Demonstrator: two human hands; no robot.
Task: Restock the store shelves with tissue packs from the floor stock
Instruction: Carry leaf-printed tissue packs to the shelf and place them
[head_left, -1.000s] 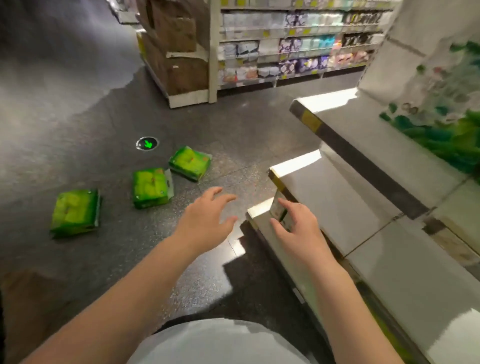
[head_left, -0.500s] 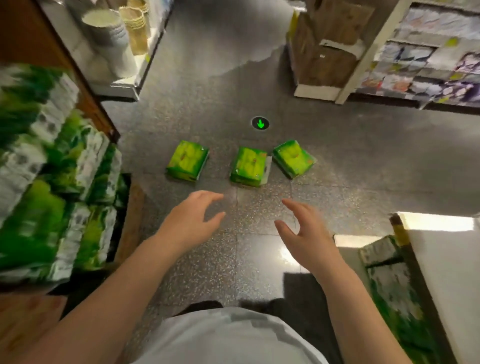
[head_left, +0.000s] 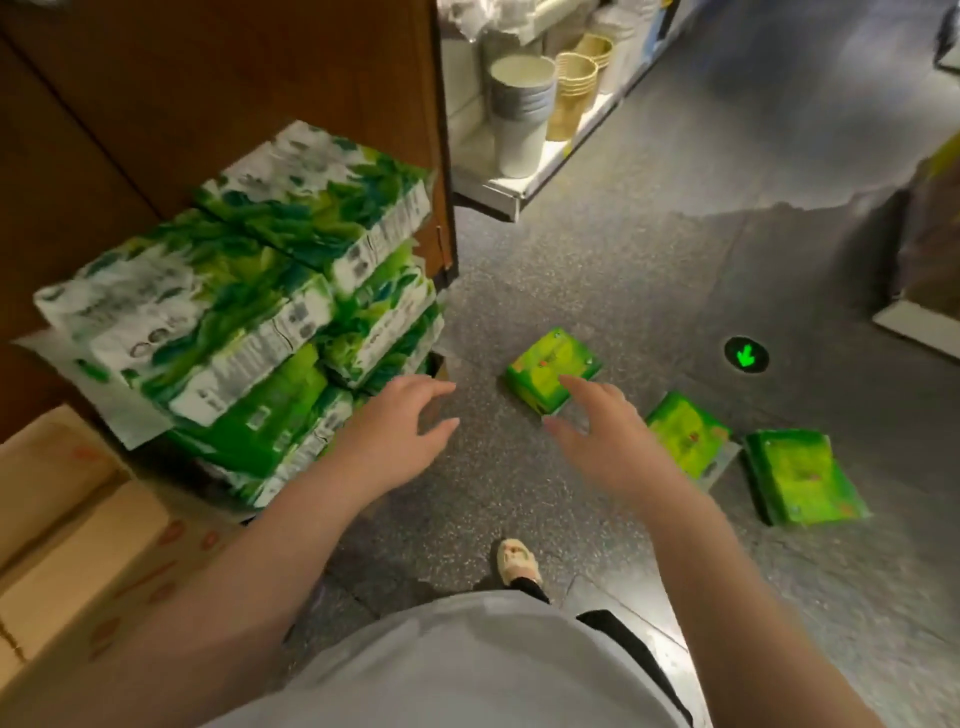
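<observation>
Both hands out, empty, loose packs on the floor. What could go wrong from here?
1. The tall stack of green-and-white tissue bundles looks uneven; the open left hand passing close might topple it.
2. Three small bright-green tissue packs lie scattered by the sandalled foot: a trip or crush risk.
3. The right hand could grab only one, slowing restocking.

bare floor (head_left: 597, 270) ahead, stacked tissue bundles (head_left: 249, 312) crowding left, three loose packs (head_left: 550, 371) right

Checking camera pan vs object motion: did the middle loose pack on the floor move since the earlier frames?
No. The middle pack sits the same way relative to the green arrow marker and its two neighbours; only the camera turned.
</observation>
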